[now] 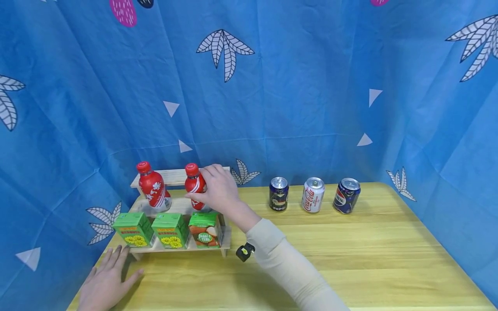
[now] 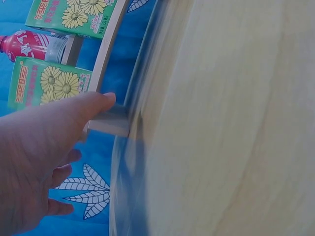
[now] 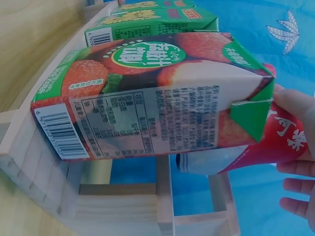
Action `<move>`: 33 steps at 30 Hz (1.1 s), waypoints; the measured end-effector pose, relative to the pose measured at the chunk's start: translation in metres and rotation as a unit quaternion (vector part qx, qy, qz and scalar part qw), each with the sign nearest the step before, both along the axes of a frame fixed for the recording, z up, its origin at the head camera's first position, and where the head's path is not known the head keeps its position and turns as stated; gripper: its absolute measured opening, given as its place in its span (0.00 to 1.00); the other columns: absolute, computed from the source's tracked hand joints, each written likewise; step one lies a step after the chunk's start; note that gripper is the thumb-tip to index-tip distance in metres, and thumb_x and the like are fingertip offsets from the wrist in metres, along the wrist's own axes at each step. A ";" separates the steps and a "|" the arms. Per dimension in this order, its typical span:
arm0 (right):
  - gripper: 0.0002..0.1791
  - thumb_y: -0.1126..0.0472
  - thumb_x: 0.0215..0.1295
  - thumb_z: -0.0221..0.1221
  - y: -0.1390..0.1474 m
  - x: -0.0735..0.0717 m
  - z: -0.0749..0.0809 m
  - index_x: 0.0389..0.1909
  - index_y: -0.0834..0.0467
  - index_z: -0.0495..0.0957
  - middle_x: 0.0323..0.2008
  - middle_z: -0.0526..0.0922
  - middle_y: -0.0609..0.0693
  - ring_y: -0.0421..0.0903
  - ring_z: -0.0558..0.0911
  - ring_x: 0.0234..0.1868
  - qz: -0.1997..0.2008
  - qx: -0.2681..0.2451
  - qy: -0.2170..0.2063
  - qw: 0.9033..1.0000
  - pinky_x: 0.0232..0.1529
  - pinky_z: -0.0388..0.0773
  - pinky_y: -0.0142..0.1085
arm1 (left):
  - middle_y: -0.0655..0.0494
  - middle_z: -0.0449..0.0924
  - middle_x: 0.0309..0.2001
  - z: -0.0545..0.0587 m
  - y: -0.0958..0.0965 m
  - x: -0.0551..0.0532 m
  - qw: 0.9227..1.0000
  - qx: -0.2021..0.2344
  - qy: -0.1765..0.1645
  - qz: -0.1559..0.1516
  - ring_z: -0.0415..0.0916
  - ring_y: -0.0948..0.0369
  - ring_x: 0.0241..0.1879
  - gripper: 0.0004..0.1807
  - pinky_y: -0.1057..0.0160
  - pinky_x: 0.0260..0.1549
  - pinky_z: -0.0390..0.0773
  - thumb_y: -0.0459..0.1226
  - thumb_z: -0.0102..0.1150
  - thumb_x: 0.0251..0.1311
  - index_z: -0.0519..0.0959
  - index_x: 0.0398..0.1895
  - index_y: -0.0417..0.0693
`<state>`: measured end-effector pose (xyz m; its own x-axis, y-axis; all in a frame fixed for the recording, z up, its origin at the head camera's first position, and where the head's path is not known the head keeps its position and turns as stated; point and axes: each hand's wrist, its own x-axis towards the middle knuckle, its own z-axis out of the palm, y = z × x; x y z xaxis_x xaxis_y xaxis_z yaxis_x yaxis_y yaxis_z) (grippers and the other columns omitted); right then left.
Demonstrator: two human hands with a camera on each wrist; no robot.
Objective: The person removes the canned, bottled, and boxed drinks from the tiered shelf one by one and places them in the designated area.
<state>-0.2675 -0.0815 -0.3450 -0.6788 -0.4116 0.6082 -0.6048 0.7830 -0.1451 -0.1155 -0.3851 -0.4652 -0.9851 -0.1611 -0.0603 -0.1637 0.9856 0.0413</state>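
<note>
My right hand (image 1: 218, 190) holds a red drink bottle (image 1: 196, 185) by its side, thumb on one face and fingers on the other. The bottle stands at the right of the rack's middle step; in the right wrist view, its clear base tilts behind a lychee juice carton (image 3: 147, 108). Palm down, my left hand (image 1: 104, 280) lies at the front left corner of the wooden step rack (image 1: 180, 249), with fingers spread. Its thumb (image 2: 106, 101) overlaps the rack's end in the left wrist view. Another red bottle (image 1: 154, 189) stands on the same step, to the left.
Two green chrysanthemum tea cartons (image 1: 134, 235) share the front step with the lychee carton. Right of the rack, a black Pepsi can (image 1: 278, 195), a white Coca-Cola can (image 1: 313, 196) and a blue Pepsi can (image 1: 346, 197) stand in a row. A blue curtain (image 1: 303, 108) hangs behind the table (image 1: 350, 250).
</note>
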 end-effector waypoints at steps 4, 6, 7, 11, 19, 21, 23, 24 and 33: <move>0.38 0.26 0.50 0.62 0.007 0.002 0.002 0.53 0.49 0.78 0.50 0.81 0.42 0.41 0.74 0.55 -0.005 0.000 0.006 1.000 0.50 0.80 0.35 | 0.24 0.51 0.70 0.000 0.000 0.001 1.000 0.000 0.013 -0.006 0.47 0.28 0.69 0.61 0.23 0.62 0.50 0.76 0.39 0.55 0.55 0.72 0.31; 0.38 0.26 0.50 0.62 0.011 0.003 0.003 0.53 0.50 0.78 0.50 0.81 0.43 0.42 0.74 0.55 -0.006 -0.001 0.007 1.000 0.51 0.79 0.35 | 0.24 0.52 0.70 0.000 0.000 0.001 1.000 0.000 0.021 -0.011 0.48 0.29 0.69 0.61 0.22 0.62 0.50 0.76 0.40 0.55 0.56 0.72 0.31; 0.38 0.27 0.50 0.63 0.014 0.003 0.004 0.53 0.50 0.78 0.50 0.82 0.43 0.42 0.74 0.56 -0.006 -0.002 0.008 1.000 0.51 0.79 0.36 | 0.24 0.53 0.70 0.000 0.000 0.001 1.000 0.000 0.025 -0.012 0.48 0.29 0.69 0.60 0.22 0.62 0.50 0.76 0.40 0.55 0.56 0.72 0.31; 0.38 0.28 0.49 0.64 0.023 0.005 0.006 0.52 0.51 0.79 0.50 0.82 0.44 0.43 0.74 0.56 -0.002 -0.011 0.006 1.000 0.51 0.79 0.37 | 0.24 0.52 0.70 0.001 0.000 0.001 1.000 -0.001 0.020 -0.008 0.48 0.29 0.70 0.61 0.22 0.62 0.50 0.76 0.40 0.55 0.56 0.72 0.31; 0.37 0.30 0.48 0.66 0.043 0.008 0.007 0.50 0.53 0.80 0.48 0.82 0.45 0.44 0.75 0.54 0.003 -0.024 0.020 0.999 0.52 0.81 0.39 | 0.24 0.51 0.70 0.000 0.000 0.001 1.000 0.000 0.008 -0.003 0.46 0.28 0.70 0.61 0.22 0.62 0.48 0.76 0.40 0.55 0.55 0.72 0.31; 0.36 0.30 0.49 0.66 0.048 0.008 0.007 0.50 0.54 0.80 0.47 0.82 0.46 0.45 0.76 0.53 0.007 -0.025 0.026 0.999 0.51 0.81 0.40 | 0.24 0.51 0.70 -0.001 0.000 0.002 1.000 0.000 0.013 -0.005 0.47 0.28 0.70 0.61 0.22 0.62 0.48 0.76 0.39 0.55 0.55 0.72 0.32; 0.37 0.30 0.49 0.66 0.054 0.009 0.005 0.50 0.54 0.80 0.47 0.82 0.47 0.45 0.76 0.53 0.007 -0.026 0.030 0.999 0.50 0.82 0.40 | 0.24 0.52 0.70 -0.001 -0.001 0.002 1.000 0.001 0.017 -0.006 0.47 0.28 0.69 0.61 0.22 0.62 0.49 0.76 0.39 0.55 0.55 0.72 0.32; 0.36 0.30 0.49 0.66 0.057 0.009 0.005 0.50 0.54 0.80 0.47 0.82 0.47 0.46 0.76 0.54 0.008 -0.028 0.031 0.999 0.50 0.82 0.40 | 0.24 0.52 0.70 -0.002 -0.001 0.002 1.000 0.001 0.017 -0.006 0.47 0.29 0.69 0.61 0.22 0.62 0.49 0.77 0.39 0.55 0.55 0.72 0.32; 0.36 0.32 0.49 0.68 0.084 0.010 0.001 0.50 0.56 0.80 0.49 0.84 0.50 0.48 0.77 0.54 0.006 -0.033 0.041 0.999 0.50 0.83 0.42 | 0.24 0.51 0.70 -0.001 -0.001 0.001 1.000 0.004 0.012 -0.006 0.47 0.28 0.70 0.62 0.22 0.62 0.49 0.77 0.38 0.55 0.54 0.73 0.32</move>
<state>-0.2571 0.0025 -0.3437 -0.6203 -0.3775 0.6876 -0.6267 0.7656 -0.1450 -0.1145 -0.3860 -0.4667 -0.9881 -0.1490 -0.0385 -0.1509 0.9871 0.0532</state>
